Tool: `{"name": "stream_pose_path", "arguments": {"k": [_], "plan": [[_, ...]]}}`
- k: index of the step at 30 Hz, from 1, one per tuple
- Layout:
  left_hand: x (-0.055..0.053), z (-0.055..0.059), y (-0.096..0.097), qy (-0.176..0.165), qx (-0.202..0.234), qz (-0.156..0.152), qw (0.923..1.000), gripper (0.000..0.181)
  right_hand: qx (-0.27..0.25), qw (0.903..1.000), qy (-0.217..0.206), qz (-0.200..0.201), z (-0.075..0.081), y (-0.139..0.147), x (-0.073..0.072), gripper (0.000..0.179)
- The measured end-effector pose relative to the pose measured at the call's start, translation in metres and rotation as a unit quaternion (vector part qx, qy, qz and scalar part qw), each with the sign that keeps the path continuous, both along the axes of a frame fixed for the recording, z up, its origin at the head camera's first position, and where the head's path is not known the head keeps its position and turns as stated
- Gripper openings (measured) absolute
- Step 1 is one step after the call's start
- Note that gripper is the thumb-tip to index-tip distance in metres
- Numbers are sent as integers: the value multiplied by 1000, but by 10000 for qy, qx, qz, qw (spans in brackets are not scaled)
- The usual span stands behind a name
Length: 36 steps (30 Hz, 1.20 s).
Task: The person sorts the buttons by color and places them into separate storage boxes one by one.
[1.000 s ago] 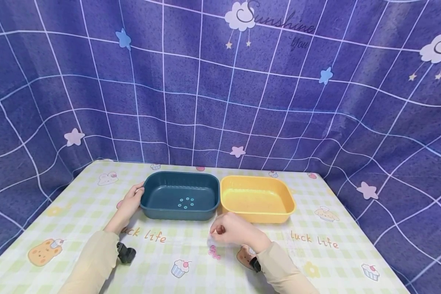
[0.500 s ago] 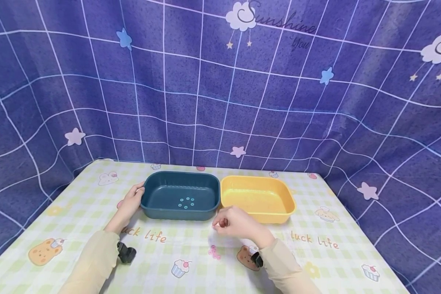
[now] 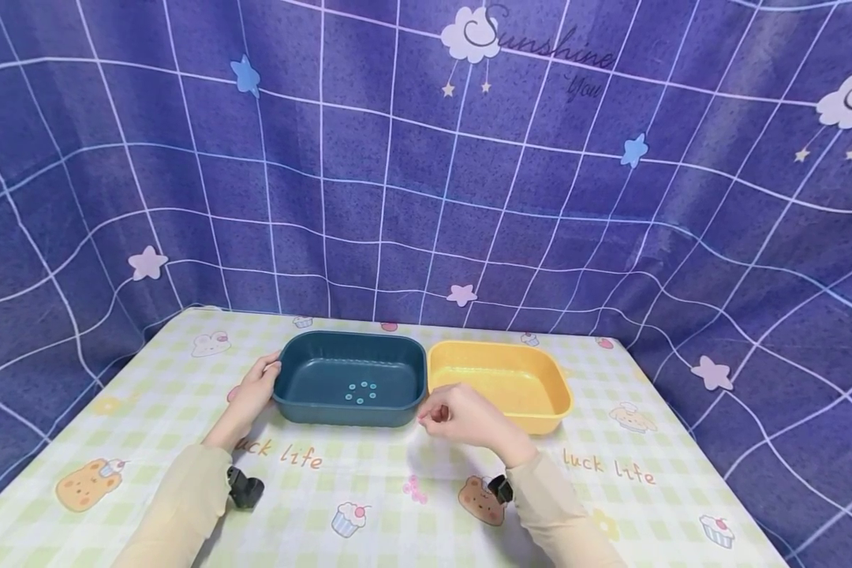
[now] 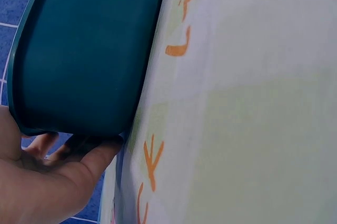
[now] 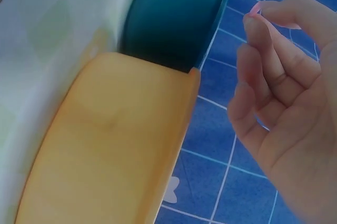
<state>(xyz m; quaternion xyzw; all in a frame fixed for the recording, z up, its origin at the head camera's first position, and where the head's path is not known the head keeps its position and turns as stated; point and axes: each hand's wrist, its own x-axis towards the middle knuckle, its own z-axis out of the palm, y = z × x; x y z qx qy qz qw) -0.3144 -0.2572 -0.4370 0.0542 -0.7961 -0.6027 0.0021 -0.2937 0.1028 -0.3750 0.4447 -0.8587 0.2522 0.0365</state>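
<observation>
In the head view my left hand (image 3: 257,388) rests against the left end of a dark teal plastic bin (image 3: 348,415). The left wrist view has its thumb (image 4: 102,155) touching that end wall below the rim. My right hand (image 3: 461,418) is raised in front of where the teal bin meets a yellow bin (image 3: 500,347). Between thumb and forefinger it pinches a small pink ring-like piece (image 5: 255,9), partly hidden by the fingertips. Several similar pink pieces (image 3: 415,491) lie on the tablecloth below. Inside the teal bin sit several small light-blue round pieces (image 3: 360,401) with dark centres.
Both bins stand side by side on a checked, cartoon-printed tablecloth (image 3: 277,513). A dark blue gridded curtain (image 3: 341,197) hangs behind the table and along its sides. Black wrist cameras (image 3: 244,489) sit on both forearms.
My right hand has risen from near the pink pieces, away and slightly right toward the bins, still pinching the pink piece. My left hand has stayed at the teal bin.
</observation>
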Motion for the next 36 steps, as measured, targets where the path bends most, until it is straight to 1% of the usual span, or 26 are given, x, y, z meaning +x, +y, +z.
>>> {"name": "stream_pose_path", "arguments": {"k": [7, 12, 22, 27, 36], "plan": [[-1, 1, 1, 36, 26, -17, 10000, 54, -79, 10000, -20, -22, 4, 4, -5, 9], [0, 1, 1, 41, 9, -26, 10000, 54, -230, 9997, -6, -52, 4, 9, -10, 8], [2, 3, 2, 33, 7, -30, 10000, 54, -364, 9981, 201, -447, 3, 17, -21, 7], [2, 3, 3, 6, 15, -16, 10000, 54, -447, 9976, 267, -462, 0, 20, -26, 6], [2, -1, 2, -31, 30, -12, 10000, 55, -700, 9953, 164, -647, -5, 28, -34, 5]]}}
